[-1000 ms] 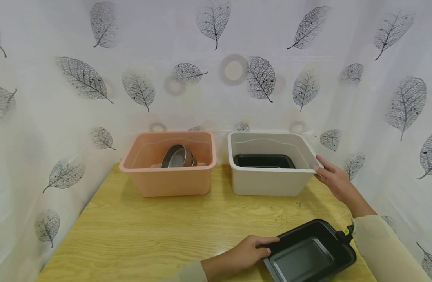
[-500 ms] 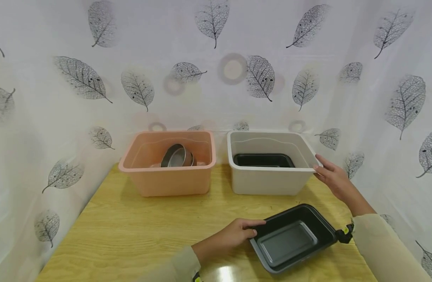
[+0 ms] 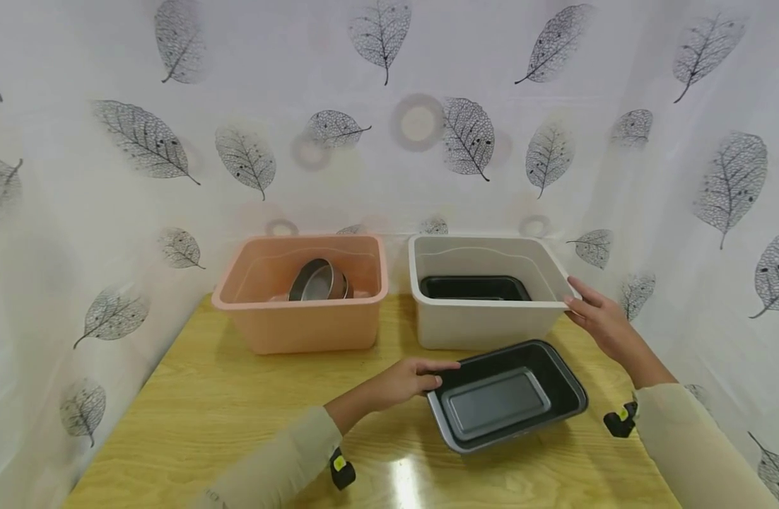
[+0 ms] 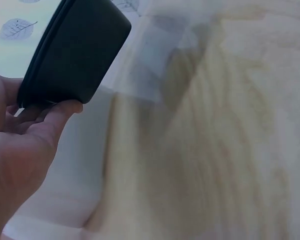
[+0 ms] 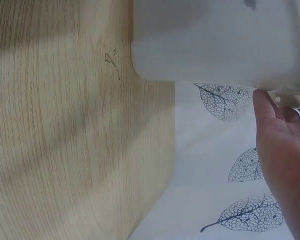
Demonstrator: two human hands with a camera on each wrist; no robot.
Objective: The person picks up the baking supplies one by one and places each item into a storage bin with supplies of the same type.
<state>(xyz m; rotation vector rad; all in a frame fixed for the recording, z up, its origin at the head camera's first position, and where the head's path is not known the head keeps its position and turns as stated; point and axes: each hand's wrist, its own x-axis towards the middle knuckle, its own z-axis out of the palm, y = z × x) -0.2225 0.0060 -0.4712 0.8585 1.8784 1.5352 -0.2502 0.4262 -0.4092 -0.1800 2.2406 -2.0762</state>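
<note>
My left hand pinches the left end of a black rectangular baking pan, its inside facing up and toward the head camera. In the left wrist view the pan is off the table, thumb and fingers at its rim. My right hand grips the right rim of a white plastic bin. In the right wrist view that hand holds the bin's edge from outside. Inside the white bin lies another dark pan, partly hidden by the front wall.
Left of the white bin stands a pink plastic bin holding round metal cake tins. Both bins sit at the back of the wooden table, against a leaf-patterned curtain.
My left hand has moved the baking pan forward and to the left, up near the white bin's front. My right hand has stayed on the bin's rim.
</note>
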